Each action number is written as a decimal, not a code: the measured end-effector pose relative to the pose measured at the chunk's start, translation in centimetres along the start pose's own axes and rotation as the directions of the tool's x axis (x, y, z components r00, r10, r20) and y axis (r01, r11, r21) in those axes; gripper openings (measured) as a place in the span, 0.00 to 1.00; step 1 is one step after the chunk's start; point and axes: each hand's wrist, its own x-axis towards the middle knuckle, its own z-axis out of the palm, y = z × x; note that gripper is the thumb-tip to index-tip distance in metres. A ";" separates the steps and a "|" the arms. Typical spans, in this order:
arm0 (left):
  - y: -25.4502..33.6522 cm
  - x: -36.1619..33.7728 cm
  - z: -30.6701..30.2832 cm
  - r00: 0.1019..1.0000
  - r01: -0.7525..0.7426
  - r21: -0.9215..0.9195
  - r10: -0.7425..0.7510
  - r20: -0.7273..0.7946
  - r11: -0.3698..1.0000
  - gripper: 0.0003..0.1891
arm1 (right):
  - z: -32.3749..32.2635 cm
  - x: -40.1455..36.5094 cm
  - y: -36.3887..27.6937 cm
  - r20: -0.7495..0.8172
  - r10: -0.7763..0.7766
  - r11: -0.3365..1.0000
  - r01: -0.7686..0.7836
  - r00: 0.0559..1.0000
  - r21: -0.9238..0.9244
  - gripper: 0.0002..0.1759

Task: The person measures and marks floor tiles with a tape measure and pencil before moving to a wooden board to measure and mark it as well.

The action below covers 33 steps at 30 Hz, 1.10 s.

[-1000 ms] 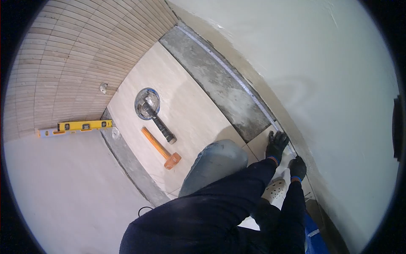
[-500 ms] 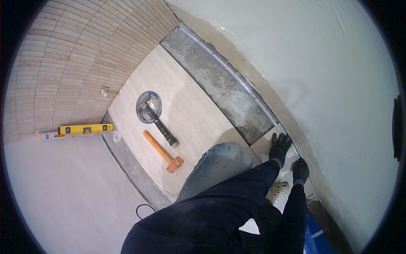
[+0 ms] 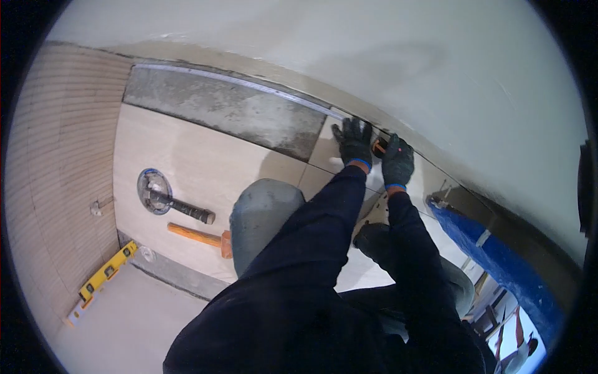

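A tape measure's blade (image 3: 249,84) runs along the foot of the wall, over the bare cement strip (image 3: 230,112) and up to my hands. My left hand (image 3: 355,143), in a dark glove, lies flat with fingers spread at the near end of the blade, over the light tile. Just right of it, my right hand (image 3: 397,163), also gloved, is closed around the orange-and-black tape measure case (image 3: 378,148). The case is partly hidden by the glove.
A black-handled hammer (image 3: 184,207) lies across a round suction cup (image 3: 153,187) on the large floor tile (image 3: 237,162). Nearby are a wooden-handled mallet (image 3: 199,238) and a yellow spirit level (image 3: 109,271) by the tiled wall. Blue sheeting (image 3: 492,249) lies at the right.
The view has turned, so the wall now runs across the top. The tape case now shows in my right hand. My left hand stays spread over the blade's near end.
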 end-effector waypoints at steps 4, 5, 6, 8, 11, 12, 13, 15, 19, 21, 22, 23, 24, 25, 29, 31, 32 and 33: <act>-0.1 -0.2 -0.2 1.000 -0.021 0.017 0.021 -0.001 1.000 0.31 | 0.6 1.2 -2.4 -0.049 0.035 0.949 -0.018 0.998 0.314 0.20; -0.1 -0.1 -0.1 1.000 -0.013 0.011 0.013 -0.007 1.000 0.32 | 0.1 1.8 -3.0 0.060 -0.051 0.949 0.030 0.997 0.313 0.19; -0.2 0.0 0.0 1.000 -0.002 0.005 0.002 -0.014 1.000 0.33 | -0.7 2.7 -3.9 0.063 -0.050 0.949 0.028 0.997 0.313 0.19; -0.4 -0.5 0.1 0.998 -0.018 0.013 0.019 -0.057 1.000 0.32 | -2.1 4.3 -5.8 0.278 0.034 0.652 -0.232 0.960 0.722 0.16; -0.6 -1.0 0.6 0.983 -0.051 0.019 0.053 -0.178 0.999 0.32 | -1.7 5.3 -7.0 0.332 -0.013 0.418 -0.296 0.943 0.859 0.17; -0.4 -0.9 0.8 0.980 -0.046 0.000 0.045 -0.194 0.999 0.32 | -1.6 5.7 -7.3 0.335 -0.015 0.419 -0.298 0.942 0.857 0.17; -0.4 -0.9 1.1 0.978 -0.037 -0.043 0.027 -0.205 0.998 0.32 | -1.6 6.0 -7.6 0.332 -0.046 0.438 -0.279 0.942 0.854 0.17; -0.3 -0.6 1.9 0.980 0.010 -0.295 -0.068 -0.186 0.955 0.33 | -1.6 6.3 -8.1 0.331 -0.082 0.456 -0.260 0.940 0.851 0.17; -0.2 0.8 3.3 0.957 -0.016 -0.458 -0.146 0.251 -0.889 0.33 | -0.1 6.7 -8.8 0.358 -0.097 0.536 -0.254 0.929 0.805 0.17; -0.1 0.7 3.5 0.949 -0.003 -0.262 -0.085 0.304 -0.965 0.33 | 0.7 6.9 -9.0 0.342 -0.110 0.567 -0.224 0.933 0.793 0.17; -0.1 0.6 3.5 0.944 0.007 -0.233 -0.070 0.323 -0.972 0.34 | 1.1 7.0 -9.0 0.359 -0.113 0.535 -0.247 0.927 0.808 0.17; 0.0 0.9 3.5 0.941 0.019 -0.209 -0.054 0.334 -0.978 0.34 | 1.2 7.1 -9.0 0.373 -0.117 0.502 -0.269 0.920 0.822 0.18; 0.1 1.0 3.5 0.937 0.021 -0.202 -0.052 0.346 -0.979 0.34 | 1.3 7.2 -9.0 0.374 -0.119 0.502 -0.269 0.920 0.822 0.18; 0.1 1.1 3.6 0.933 0.017 -0.196 -0.055 0.355 -0.980 0.34 | 1.4 7.2 -9.0 0.374 -0.136 0.520 -0.255 0.917 0.815 0.18; 0.5 1.0 5.2 0.963 -0.026 -0.385 -0.126 0.238 -0.923 0.36 | 2.3 7.3 -9.0 0.346 -0.175 0.583 -0.186 0.922 0.791 0.19; 0.2 0.7 4.2 0.949 0.012 -0.437 -0.127 0.288 -0.900 0.36 | 2.7 7.3 -9.0 0.351 -0.168 0.581 -0.196 0.921 0.790 0.19; 0.1 0.6 3.7 0.941 0.033 -0.461 -0.128 0.313 -0.887 0.35 | 2.8 7.2 -9.0 0.356 -0.160 0.578 -0.205 0.921 0.790 0.19; 0.0 0.4 3.1 0.933 0.053 -0.484 -0.130 0.337 -0.873 0.35 | 2.8 7.3 -9.1 0.356 -0.160 0.579 -0.205 0.921 0.789 0.19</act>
